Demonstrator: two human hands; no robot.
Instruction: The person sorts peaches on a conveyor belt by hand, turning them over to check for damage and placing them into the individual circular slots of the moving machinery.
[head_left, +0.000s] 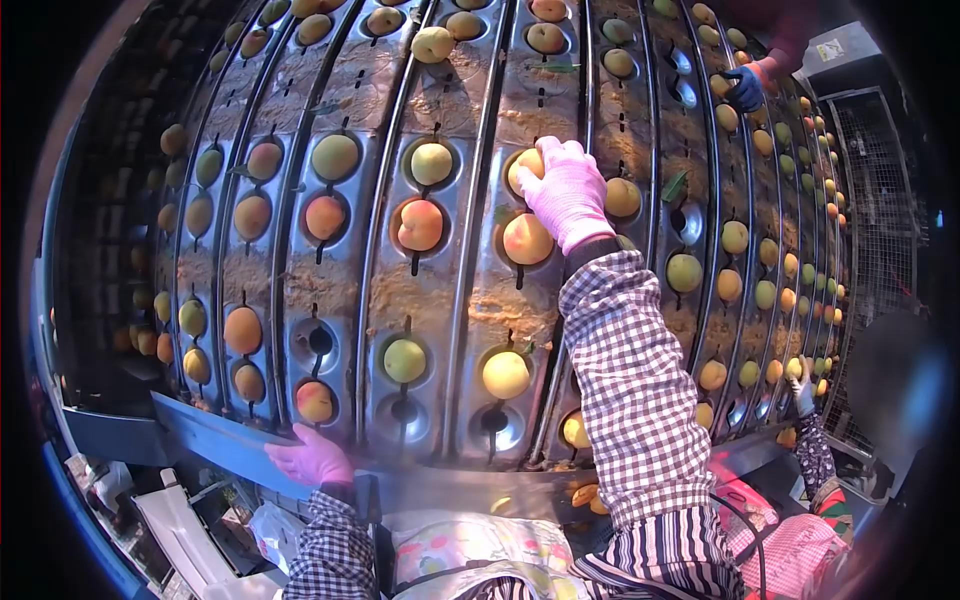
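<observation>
My right hand (568, 192), in a pink glove, reaches far over the metal cups with its fingers closed round a pale orange peach (523, 173) in an upper cup. Just below it, a peach with a red blush (528, 239) sits in the neighbouring cup. My left hand (312, 460), also pink-gloved, hovers over the near metal edge with its fingers apart and nothing in it. Closest to that hand is a red and yellow peach (314, 401) in its cup. Two cups in front of me, an empty cup (495, 428) and another empty cup (404, 420), hold no fruit.
Slatted metal trays (413, 300) with paired cups, dark gaps and brown residue fill the view. Several peaches lie in them. At the far right works another person's blue-gloved hand (744, 88); nearer, a co-worker's pale-gloved hand (802, 388) touches the fruit rows. A metal rail (240, 430) borders the near side.
</observation>
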